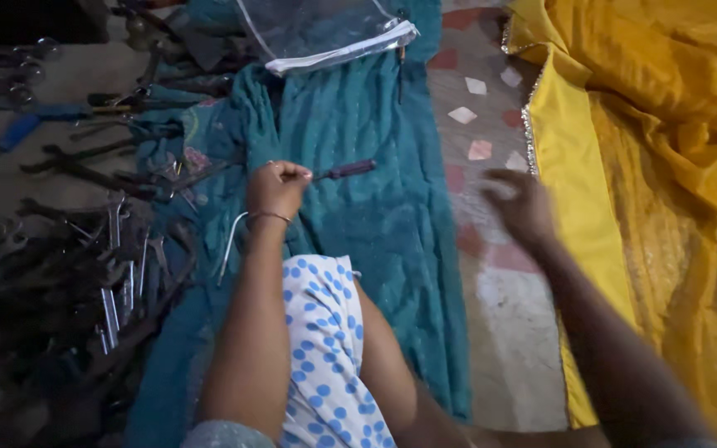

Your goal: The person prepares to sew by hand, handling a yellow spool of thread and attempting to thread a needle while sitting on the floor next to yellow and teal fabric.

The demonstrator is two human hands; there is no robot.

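The left hand (275,189) has its fingers pinched shut around the metal shaft of a dark-handled screwdriver (343,171), which lies level over the teal towel-like cloth (375,224) with its handle pointing to 3 o'clock. The right hand (523,207), blurred, hovers with fingers loosely spread and holding nothing over the patterned floor (491,274), between the teal cloth and the yellow fabric (624,166). At 9 o'clock of the left hand lies a heap of dark metal wrenches and pliers (85,216).

Thin bangle (269,216) on the left wrist, arms bare otherwise, plus a white cloth with blue polka dots (327,348) over the lap.
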